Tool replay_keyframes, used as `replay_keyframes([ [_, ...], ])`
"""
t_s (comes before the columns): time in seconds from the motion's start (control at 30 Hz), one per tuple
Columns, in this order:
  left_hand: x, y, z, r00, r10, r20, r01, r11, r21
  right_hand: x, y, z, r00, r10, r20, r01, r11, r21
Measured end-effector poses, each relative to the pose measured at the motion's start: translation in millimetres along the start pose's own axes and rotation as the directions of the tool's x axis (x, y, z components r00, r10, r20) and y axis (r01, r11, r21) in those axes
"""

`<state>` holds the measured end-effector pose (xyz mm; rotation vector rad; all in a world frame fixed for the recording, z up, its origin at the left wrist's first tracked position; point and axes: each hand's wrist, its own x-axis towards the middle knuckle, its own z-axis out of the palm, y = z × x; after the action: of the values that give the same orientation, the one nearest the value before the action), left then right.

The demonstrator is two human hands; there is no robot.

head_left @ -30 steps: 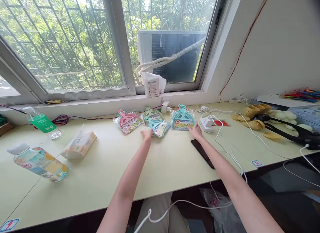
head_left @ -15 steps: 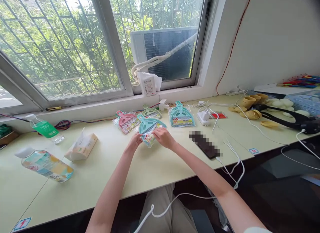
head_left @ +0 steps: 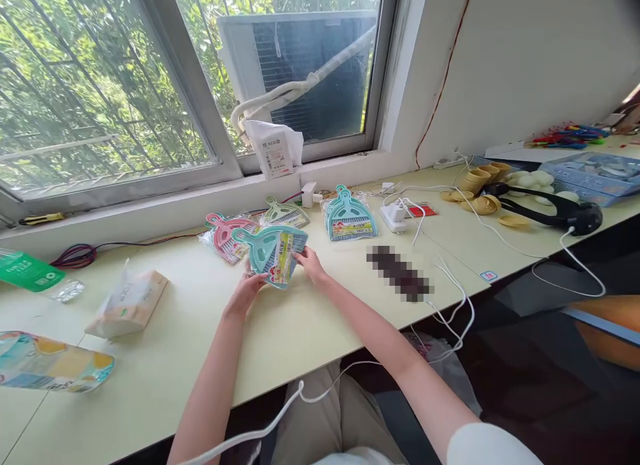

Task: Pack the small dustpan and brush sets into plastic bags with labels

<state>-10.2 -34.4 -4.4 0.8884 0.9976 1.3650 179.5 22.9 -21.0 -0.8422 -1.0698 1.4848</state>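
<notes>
Both my hands hold one packaged teal mini dustpan-and-brush set (head_left: 273, 250) tilted up above the pale yellow desk (head_left: 310, 318). My left hand (head_left: 246, 292) grips its lower left edge and my right hand (head_left: 310, 263) grips its right side. Behind it on the desk lie a pink set (head_left: 223, 234), a green set (head_left: 284, 213) and another teal set (head_left: 349, 216), all in clear wrappers.
A tissue pack (head_left: 127, 303), a green bottle (head_left: 30, 272) and a lying bottle (head_left: 50, 361) are at the left. A dark phone (head_left: 399, 273), white chargers and cables (head_left: 453, 298), yellow cups (head_left: 475, 185) and a black headset (head_left: 555, 208) are at the right. A window runs behind.
My hands pulled back from the row of sets; both took hold of one teal set, brought it toward me and tilted it up. The view swung to the right.
</notes>
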Motion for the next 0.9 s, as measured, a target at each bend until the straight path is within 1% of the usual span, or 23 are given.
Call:
replay_keyframes([
  [0.03,1,0,1.0,1.0,-0.016,0.024,0.015,1.0,0.024,-1,-2,-2,1.0,0.008,0.006,-0.008,0.999,0.037],
  [0.07,2,-1,0.7,0.999,-0.029,0.019,0.028,0.999,0.041,-2,-4,-4,0.999,0.023,0.024,-0.024,0.998,0.06],
  [0.1,4,-1,-0.9,0.999,-0.032,-0.017,0.033,0.998,0.05,-3,-6,-5,0.998,0.04,0.046,-0.043,0.997,0.071],
  [0.17,8,-3,-6.7,0.989,-0.004,-0.145,0.012,0.998,0.059,-6,-8,-4,0.995,0.064,0.077,-0.07,0.994,0.079],
  [0.23,12,-4,-13.5,0.956,0.051,-0.289,-0.035,0.997,0.062,-9,-9,-1,0.993,0.081,0.083,-0.088,0.993,0.076],
  [0.3,15,-3,-19.2,0.92,0.093,-0.381,-0.081,0.996,0.047,-12,-9,3,0.99,0.103,0.096,-0.11,0.992,0.065],
  [0.37,17,0,-25.2,0.896,0.122,-0.428,-0.124,0.992,0.022,-13,-10,5,0.984,0.122,0.127,-0.13,0.99,0.056],
  [0.43,18,5,-35.3,0.881,0.146,-0.45,-0.162,0.987,0.003,-14,-11,4,0.981,0.13,0.143,-0.139,0.989,0.054],
  [0.47,19,9,-42.9,0.866,0.162,-0.473,-0.184,0.983,-0.002,-13,-13,3,0.982,0.131,0.138,-0.14,0.988,0.057],
  [0.5,18,13,-52.1,0.836,0.178,-0.52,-0.209,0.978,-0.002,-13,-14,0,0.984,0.129,0.125,-0.138,0.988,0.065],
  [0.53,17,17,-62.6,0.791,0.19,-0.582,-0.228,0.974,0.009,-12,-16,-3,0.987,0.122,0.105,-0.131,0.988,0.078],
  [0.57,15,22,-73.3,0.698,0.207,-0.686,-0.245,0.968,0.044,-11,-18,-6,0.99,0.115,0.081,-0.123,0.988,0.095],
  [0.6,13,27,-83.3,0.569,0.216,-0.793,-0.23,0.968,0.098,-10,-20,-10,0.992,0.107,0.06,-0.113,0.987,0.115],
  [0.63,9,31,-91.2,0.448,0.238,-0.862,-0.198,0.966,0.164,-9,-22,-13,0.994,0.098,0.044,-0.104,0.985,0.137],
  [0.67,4,35,-96.0,0.324,0.276,-0.905,-0.159,0.959,0.235,-9,-23,-15,0.995,0.092,0.034,-0.096,0.983,0.157],
  [0.7,-2,38,-97.0,0.219,0.324,-0.92,-0.126,0.945,0.303,-8,-23,-16,0.996,0.089,0.031,-0.093,0.98,0.175],
  [0.73,-8,41,-93.8,0.114,0.404,-0.908,-0.092,0.914,0.395,-8,-23,-17,0.995,0.092,0.031,-0.096,0.977,0.189],
  [0.77,-14,43,-86.7,0.016,0.516,-0.856,-0.039,0.856,0.516,-8,-23,-17,0.995,0.098,0.032,-0.102,0.974,0.2],
  [0.8,-19,43,-76.0,-0.042,0.645,-0.763,0.002,0.763,0.646,-9,-21,-16,0.994,0.106,0.032,-0.11,0.972,0.206],
  [0.83,-22,42,-62.8,-0.013,0.771,-0.637,0.004,0.637,0.771,-10,-20,-14,0.993,0.115,0.031,-0.119,0.971,0.206],
  [0.87,-24,39,-47.8,0.102,0.851,-0.515,-0.048,0.522,0.852,-11,-18,-12,0.992,0.121,0.03,-0.125,0.971,0.202],
  [0.9,-24,35,-32.2,0.254,0.867,-0.429,-0.15,0.473,0.868,-13,-16,-10,0.991,0.127,0.034,-0.131,0.972,0.194],
])
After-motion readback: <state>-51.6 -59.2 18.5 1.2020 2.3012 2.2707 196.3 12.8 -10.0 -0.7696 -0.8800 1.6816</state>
